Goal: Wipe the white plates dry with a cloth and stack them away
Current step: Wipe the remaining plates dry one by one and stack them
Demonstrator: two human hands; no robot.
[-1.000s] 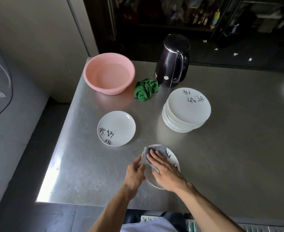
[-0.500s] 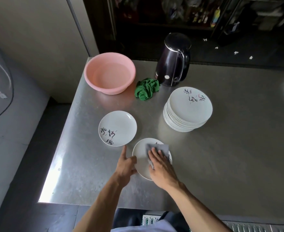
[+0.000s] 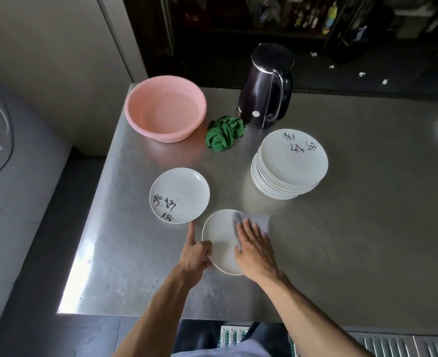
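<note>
right hand (image 3: pixel 254 243) flat, fingers straight, pressing the grey cloth (image 3: pixel 261 219) onto the far right part of the plate (image 3: pixel 220 240) in front of me, near the front of the table (image 3: pixel 354 228). left hand (image 3: pixel 196 256) pinches that plate's left rim, thumb on top, forefinger sticking out toward the lone plate (image 3: pixel 180 194) just beside it. so one plate is mid-wipe. the tall stack (image 3: pixel 290 166) sits well apart on the right, by the kettle (image 3: pixel 266 94). which pile is dry, i can't tell. if the stack is the wet one, i reckon most of the job remains.
</note>
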